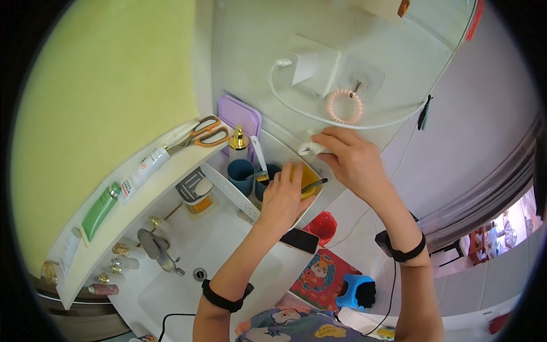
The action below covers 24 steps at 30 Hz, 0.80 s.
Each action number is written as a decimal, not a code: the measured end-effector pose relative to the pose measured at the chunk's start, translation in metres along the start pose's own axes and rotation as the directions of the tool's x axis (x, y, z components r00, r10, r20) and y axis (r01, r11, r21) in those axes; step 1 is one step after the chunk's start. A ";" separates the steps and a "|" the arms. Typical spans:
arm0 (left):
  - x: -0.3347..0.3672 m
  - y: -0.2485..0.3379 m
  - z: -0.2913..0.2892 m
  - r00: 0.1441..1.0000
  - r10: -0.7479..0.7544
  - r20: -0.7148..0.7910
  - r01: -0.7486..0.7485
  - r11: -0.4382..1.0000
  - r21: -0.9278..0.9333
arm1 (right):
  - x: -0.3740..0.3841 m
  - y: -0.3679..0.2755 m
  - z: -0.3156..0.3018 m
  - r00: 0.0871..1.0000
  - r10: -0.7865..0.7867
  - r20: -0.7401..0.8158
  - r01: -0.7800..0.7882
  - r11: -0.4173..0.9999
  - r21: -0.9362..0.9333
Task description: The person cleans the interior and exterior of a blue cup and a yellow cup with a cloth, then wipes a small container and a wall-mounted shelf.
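My right hand (358, 165) pinches a crumpled white cloth or tissue (312, 147) above the back corner of a white storage basket (228, 189). My left hand (282, 200) reaches over the basket's near side. Its fingers are spread and bent down beside a yellow container (310, 178), and their tips are partly hidden. A dark-handled item (314, 185) sticks out by the left thumb. Two dark blue cups (241, 175) stand in the basket, the second one partly behind the left hand. A white-handled brush (259, 154) leans there, near a gold-topped bottle (238, 139).
Scissors (208, 134) and several tubes lie on a curved white shelf (137, 202) at left. Below are a sink (165, 302) and a faucet (156, 251). A phone (300, 240) lies at the counter edge. A white cable (296, 111) hangs from a wall charger.
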<state>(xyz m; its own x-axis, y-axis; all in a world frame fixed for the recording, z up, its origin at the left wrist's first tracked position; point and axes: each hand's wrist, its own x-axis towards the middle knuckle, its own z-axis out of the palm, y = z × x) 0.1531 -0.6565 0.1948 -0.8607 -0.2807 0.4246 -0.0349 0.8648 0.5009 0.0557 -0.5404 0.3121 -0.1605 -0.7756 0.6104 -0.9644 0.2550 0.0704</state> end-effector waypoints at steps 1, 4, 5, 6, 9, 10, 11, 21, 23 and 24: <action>0.000 0.000 -0.002 1.000 -0.005 0.029 0.006 0.999 -0.048 | 0.006 0.004 0.008 0.999 -0.042 0.021 0.043 0.998 -0.039; -0.006 0.000 -0.013 0.998 0.012 0.057 -0.011 1.000 -0.016 | 0.028 0.006 0.040 0.981 -0.133 0.139 0.142 0.988 -0.060; -0.007 0.000 -0.017 0.997 0.007 0.075 -0.004 0.999 -0.038 | 0.037 0.006 0.051 0.970 -0.170 0.173 0.184 0.981 -0.066; -0.008 -0.001 -0.018 0.998 0.010 0.065 -0.008 0.999 -0.031 | 0.046 0.008 0.065 0.966 -0.200 0.164 0.217 0.971 -0.096; -0.010 -0.007 -0.022 0.999 0.010 0.033 -0.010 1.000 -0.006 | 0.063 0.011 0.098 0.939 -0.293 0.180 0.325 0.928 -0.184; -0.014 -0.009 -0.021 1.000 -0.002 0.028 0.002 1.000 -0.001 | 0.064 0.007 0.103 0.921 -0.322 0.220 0.367 0.907 -0.208; -0.016 -0.010 -0.021 1.000 -0.012 0.024 0.012 1.000 0.003 | 0.064 0.005 0.105 0.901 -0.347 0.261 0.407 0.884 -0.230; -0.018 -0.015 -0.022 0.998 -0.054 -0.018 0.052 0.993 -0.102 | -0.013 0.005 0.055 0.918 -0.045 0.395 0.107 0.985 -0.138; -0.019 -0.019 -0.016 0.998 -0.031 -0.051 0.025 0.995 -0.100 | -0.033 0.006 0.046 0.938 0.020 0.346 0.009 0.997 -0.081; -0.018 -0.019 -0.016 0.998 -0.022 -0.061 0.015 0.993 -0.114 | -0.042 0.006 0.041 0.934 0.059 0.353 -0.035 0.997 -0.073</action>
<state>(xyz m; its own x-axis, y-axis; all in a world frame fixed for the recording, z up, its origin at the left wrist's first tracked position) 0.1772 -0.6747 0.1892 -0.8274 -0.3247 0.4582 0.0101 0.8072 0.5902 0.0477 -0.5293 0.2546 -0.2810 -0.9131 0.2953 -0.9401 0.3238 0.1065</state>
